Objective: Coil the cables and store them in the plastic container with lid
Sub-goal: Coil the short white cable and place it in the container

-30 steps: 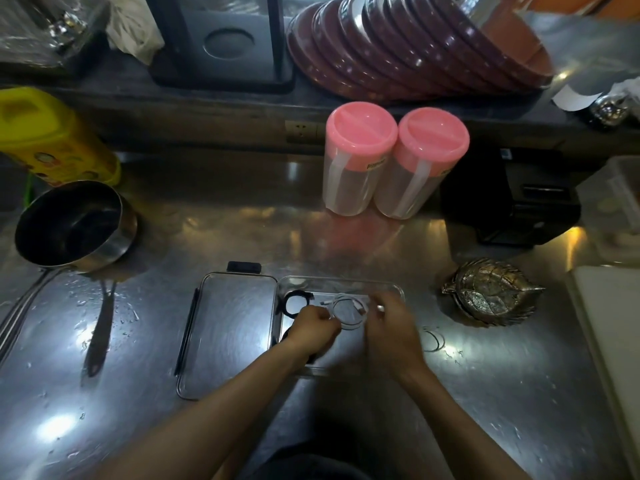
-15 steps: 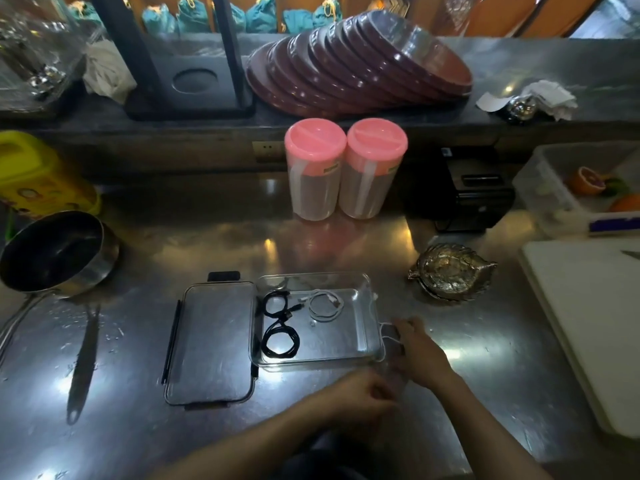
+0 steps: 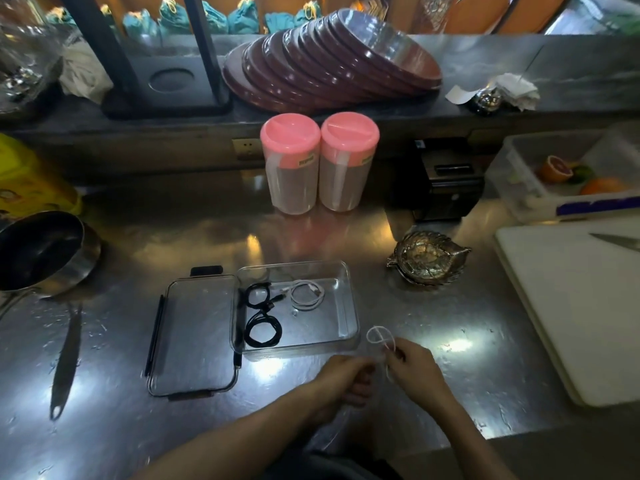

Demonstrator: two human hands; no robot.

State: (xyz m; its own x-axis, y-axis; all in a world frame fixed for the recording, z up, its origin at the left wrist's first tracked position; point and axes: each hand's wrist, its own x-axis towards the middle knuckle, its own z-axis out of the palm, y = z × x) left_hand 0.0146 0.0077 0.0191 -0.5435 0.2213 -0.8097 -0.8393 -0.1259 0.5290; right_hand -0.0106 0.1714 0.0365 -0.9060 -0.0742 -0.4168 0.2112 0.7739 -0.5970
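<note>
Two hands close together near the counter's front edge: right hand (image 3: 414, 367) pinching a thin white cable (image 3: 380, 337) with a small loop up, left hand (image 3: 341, 377) curled on its other end. Just beside the clear plastic container (image 3: 351, 306), near its front right corner. Could spring open if pinched too loosely.

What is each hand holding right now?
Left hand: pinches the white cable.
Right hand: pinches the same white cable, at its loop.
</note>
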